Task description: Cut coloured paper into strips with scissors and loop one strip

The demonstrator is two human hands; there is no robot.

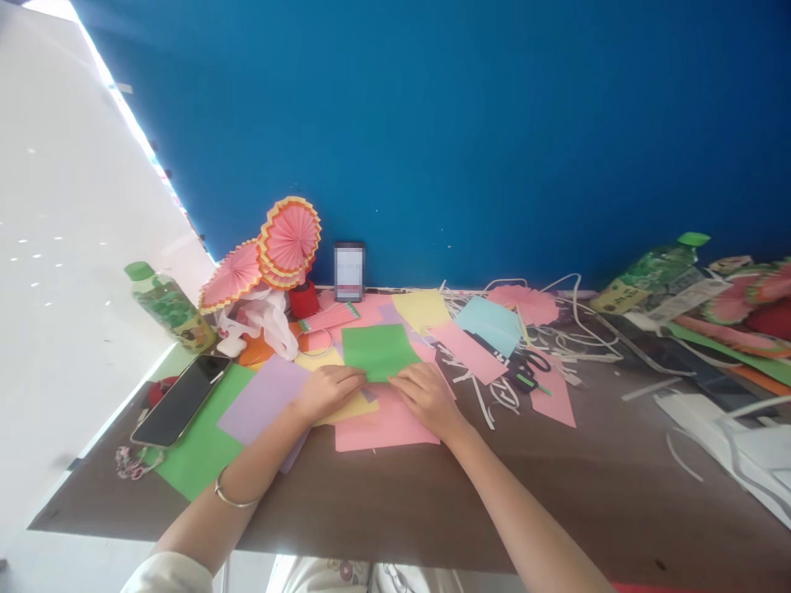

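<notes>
A green sheet of paper lies between my hands, over other coloured sheets. At its near left corner, my left hand has its fingers closed on the edge. My right hand grips the near right corner in the same way. The near edge seems slightly raised or folded, but my fingers hide part of it. Under the green sheet are a pink sheet and a yellow sheet. A purple sheet reaches beneath my left forearm.
A black phone rests on green paper at the left, near a bottle. Folded paper fans and an upright phone stand against the blue wall. Scissors, paper strips and cables lie right; another bottle leans farther right.
</notes>
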